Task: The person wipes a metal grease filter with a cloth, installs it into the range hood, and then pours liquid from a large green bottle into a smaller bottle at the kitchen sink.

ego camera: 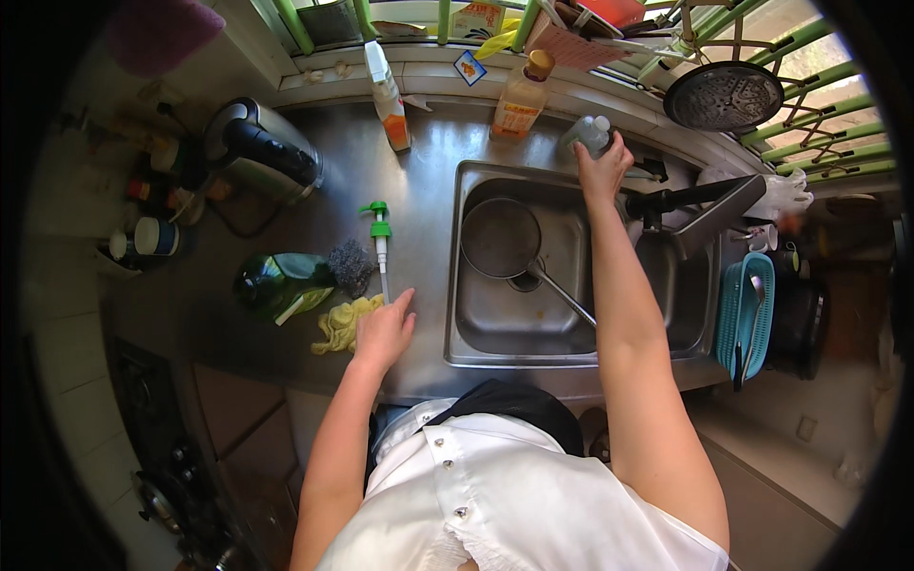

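Observation:
My right hand reaches past the sink's back edge, its thumb and fingers around a small clear bottle with a pale cap. Near the counter's front left, my left hand rests with its index finger pointing outwards, by a yellow cloth and the lower end of a green-topped pump dispenser; whether it touches either is unclear. A dark steel-wool scourer sits left of the pump. Beside it a green bottle lies on its side. A long-handled round pan or strainer lies in the sink.
An electric kettle, a spray bottle and an orange-labelled bottle stand along the back. A black faucet rises over the sink's right side. At the far right is a blue basket with utensils; a hob lies lower left.

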Tool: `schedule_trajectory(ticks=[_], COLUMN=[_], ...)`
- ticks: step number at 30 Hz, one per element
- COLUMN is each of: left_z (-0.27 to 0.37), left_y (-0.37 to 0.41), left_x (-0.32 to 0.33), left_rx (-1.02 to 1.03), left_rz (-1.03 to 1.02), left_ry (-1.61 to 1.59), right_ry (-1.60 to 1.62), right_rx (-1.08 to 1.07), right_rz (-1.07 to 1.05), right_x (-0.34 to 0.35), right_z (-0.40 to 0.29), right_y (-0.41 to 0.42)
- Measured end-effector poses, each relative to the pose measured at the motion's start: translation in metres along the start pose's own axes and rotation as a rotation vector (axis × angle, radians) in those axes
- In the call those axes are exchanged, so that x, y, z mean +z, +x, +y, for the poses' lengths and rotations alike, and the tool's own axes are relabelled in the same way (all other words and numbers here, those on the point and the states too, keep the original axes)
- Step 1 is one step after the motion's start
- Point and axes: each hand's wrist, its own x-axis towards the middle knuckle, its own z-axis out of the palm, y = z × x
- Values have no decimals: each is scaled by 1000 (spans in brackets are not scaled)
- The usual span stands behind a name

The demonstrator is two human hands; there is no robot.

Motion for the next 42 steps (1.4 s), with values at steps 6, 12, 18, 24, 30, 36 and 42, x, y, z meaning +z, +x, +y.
schedule_trajectory(ticks=[6, 12, 18, 24, 30, 36, 42], left_z=[22, 58, 112, 81, 58, 36, 30], left_y=[3, 23, 24, -11, -44, -65, -83], left_x=[-8, -7, -27, -38, -48, -49, -50], left_rx=[63, 271, 303, 295, 310, 291, 304], left_rz=[55, 325, 679, 758, 901, 999, 826], left_ry=[-60, -198, -295, -418, -395, -339, -585], right_ry=[28, 221, 603, 458, 445, 440, 449], right_rx=[-14, -56, -337, -625, -753, -763, -886], right_rz=[-252, -464, -636, -683, -670, -683, -645], right_x=[9, -48, -164, -202, -208, -209, -210], right_z=[21, -34, -139, -195, -226, -242, -254], right_y=[27, -27, -124, -122, -147, -173, -183])
